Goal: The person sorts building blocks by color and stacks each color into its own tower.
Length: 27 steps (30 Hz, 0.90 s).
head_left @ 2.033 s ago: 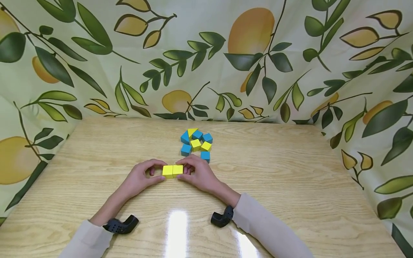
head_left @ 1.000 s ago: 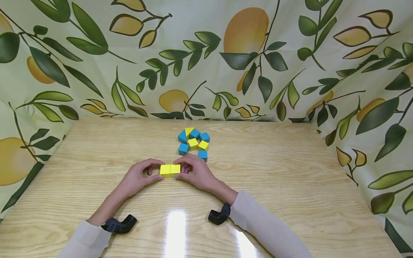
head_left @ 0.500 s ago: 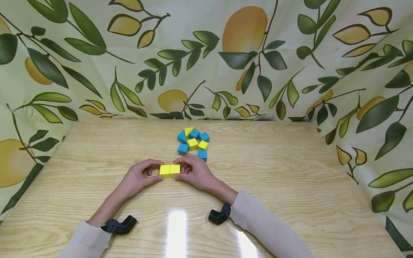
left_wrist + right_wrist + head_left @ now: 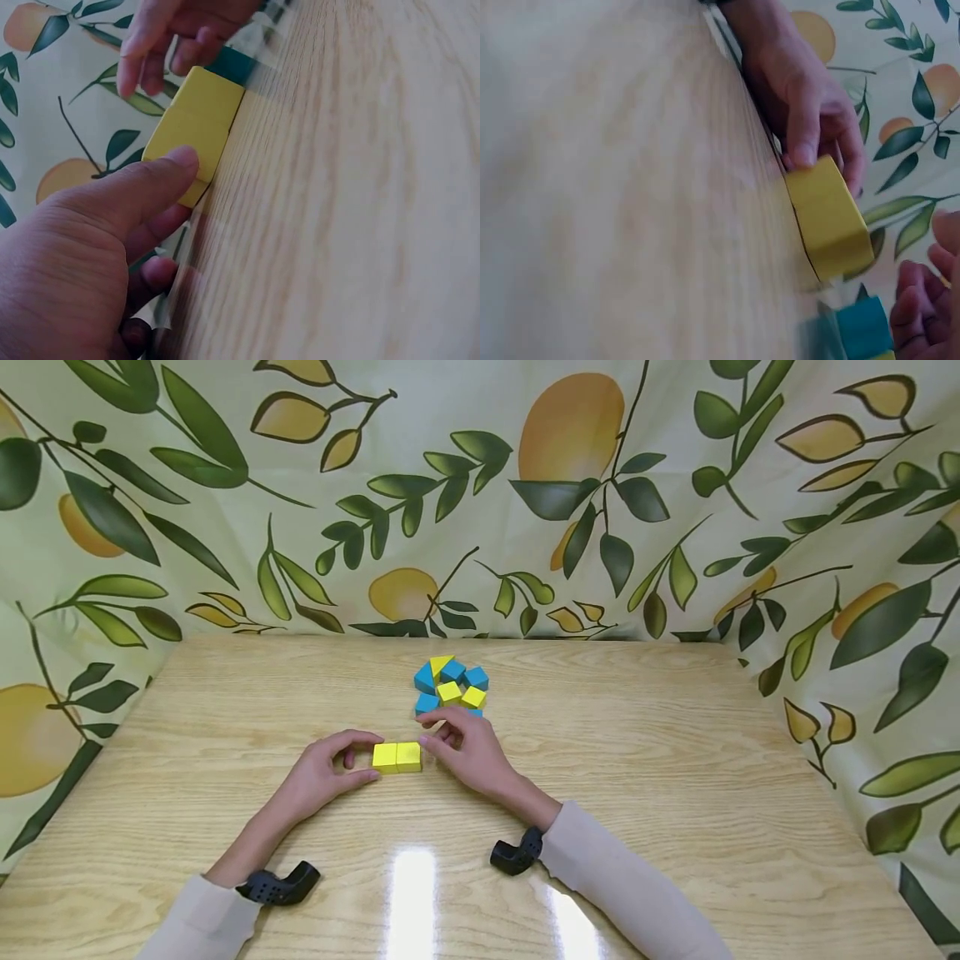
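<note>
Two yellow cubes stand side by side in a row on the table, touching: a left cube (image 4: 385,758) and a right cube (image 4: 408,757). My left hand (image 4: 318,775) holds the left cube between thumb and fingers; its thumb (image 4: 169,169) lies on the yellow face in the left wrist view. My right hand (image 4: 474,758) is just right of the row, apart from it, with nothing between thumb and fingers. Its fingers reach over the near side of a block pile, partly covering a blue cube (image 4: 476,713) and the lower part of another blue cube (image 4: 427,703).
Behind the right hand, the pile holds a blue triangular block (image 4: 424,677), a yellow triangular block (image 4: 440,665), two yellow cubes (image 4: 449,692) and more blue cubes (image 4: 476,677). A patterned cloth (image 4: 420,527) hangs at the far edge of the wooden table (image 4: 637,777).
My right hand has let go of the right yellow cube and moved slightly right and up toward the pile. My left hand keeps its grip, and the two yellow cubes stay in place.
</note>
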Each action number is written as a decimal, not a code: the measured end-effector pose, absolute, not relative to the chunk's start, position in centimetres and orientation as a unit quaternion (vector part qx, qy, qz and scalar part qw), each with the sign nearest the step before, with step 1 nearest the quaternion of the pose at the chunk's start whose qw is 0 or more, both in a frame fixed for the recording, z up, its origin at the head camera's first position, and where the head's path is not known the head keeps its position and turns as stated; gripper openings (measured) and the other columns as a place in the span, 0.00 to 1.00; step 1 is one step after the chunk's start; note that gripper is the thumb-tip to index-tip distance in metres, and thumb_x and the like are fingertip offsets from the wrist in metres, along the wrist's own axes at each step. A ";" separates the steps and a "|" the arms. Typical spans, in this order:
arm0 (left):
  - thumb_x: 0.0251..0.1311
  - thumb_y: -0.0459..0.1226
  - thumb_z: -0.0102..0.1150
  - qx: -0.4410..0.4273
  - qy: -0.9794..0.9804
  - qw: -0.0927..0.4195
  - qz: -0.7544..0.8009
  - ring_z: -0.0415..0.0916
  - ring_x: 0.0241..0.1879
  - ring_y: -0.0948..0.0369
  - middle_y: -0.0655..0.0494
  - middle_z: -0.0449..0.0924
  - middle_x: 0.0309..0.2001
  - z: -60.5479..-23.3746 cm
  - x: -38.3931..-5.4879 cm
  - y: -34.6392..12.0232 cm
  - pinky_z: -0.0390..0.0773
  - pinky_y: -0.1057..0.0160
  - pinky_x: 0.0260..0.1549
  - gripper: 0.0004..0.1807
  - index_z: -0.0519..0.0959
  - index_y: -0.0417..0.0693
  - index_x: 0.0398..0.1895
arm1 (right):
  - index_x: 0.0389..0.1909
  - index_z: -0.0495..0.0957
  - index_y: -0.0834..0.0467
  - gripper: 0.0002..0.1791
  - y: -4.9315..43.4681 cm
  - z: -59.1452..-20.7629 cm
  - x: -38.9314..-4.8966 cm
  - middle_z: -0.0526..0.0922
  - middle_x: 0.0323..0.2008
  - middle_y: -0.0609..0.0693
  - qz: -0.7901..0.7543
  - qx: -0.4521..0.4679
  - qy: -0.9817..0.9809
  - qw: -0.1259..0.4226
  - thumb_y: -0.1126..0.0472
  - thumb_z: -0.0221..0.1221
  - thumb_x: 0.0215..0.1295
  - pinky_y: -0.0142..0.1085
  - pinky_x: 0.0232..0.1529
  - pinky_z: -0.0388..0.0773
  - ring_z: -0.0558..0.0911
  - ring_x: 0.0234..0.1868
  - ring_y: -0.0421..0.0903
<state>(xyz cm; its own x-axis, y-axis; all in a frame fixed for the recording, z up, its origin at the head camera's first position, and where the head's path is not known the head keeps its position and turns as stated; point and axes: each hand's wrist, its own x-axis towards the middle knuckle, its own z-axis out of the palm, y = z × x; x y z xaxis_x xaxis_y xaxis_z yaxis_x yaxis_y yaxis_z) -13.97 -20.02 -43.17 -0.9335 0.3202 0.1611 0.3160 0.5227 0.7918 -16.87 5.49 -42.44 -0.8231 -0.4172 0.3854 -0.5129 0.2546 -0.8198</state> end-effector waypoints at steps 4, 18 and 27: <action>0.52 0.42 0.71 0.180 0.874 0.006 0.452 0.64 0.29 0.58 0.55 0.69 0.28 -43.1 -13.9 -20.0 0.62 0.65 0.25 0.22 0.80 0.53 0.51 | 0.46 0.81 0.59 0.12 6.4 -41.7 -17.4 0.80 0.38 0.47 0.561 0.273 -0.777 0.087 0.59 0.62 0.64 0.33 0.30 0.75 0.77 0.28 0.41; 0.52 0.40 0.71 0.183 0.873 0.002 0.451 0.64 0.29 0.58 0.56 0.70 0.28 -43.2 -13.8 -19.9 0.63 0.64 0.26 0.21 0.80 0.53 0.51 | 0.46 0.79 0.67 0.13 11.2 -41.2 -19.7 0.79 0.41 0.59 0.567 0.187 -0.788 0.150 0.68 0.63 0.61 0.29 0.30 0.71 0.77 0.31 0.51; 0.51 0.40 0.72 0.186 0.872 -0.007 0.452 0.64 0.29 0.59 0.56 0.70 0.28 -43.2 -13.8 -20.0 0.63 0.64 0.25 0.22 0.79 0.54 0.52 | 0.48 0.80 0.62 0.16 12.3 -42.1 -20.4 0.79 0.42 0.50 0.555 0.177 -0.800 0.141 0.59 0.65 0.61 0.30 0.30 0.72 0.78 0.32 0.45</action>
<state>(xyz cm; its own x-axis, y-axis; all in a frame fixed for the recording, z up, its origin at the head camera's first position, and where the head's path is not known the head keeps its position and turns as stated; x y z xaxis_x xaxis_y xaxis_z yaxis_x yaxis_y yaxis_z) -13.83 -20.03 -43.23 -0.9309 0.3176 0.1803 0.3303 0.5216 0.7866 -20.44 12.32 -42.05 -0.8979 -0.1262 0.4218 -0.4393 0.3211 -0.8390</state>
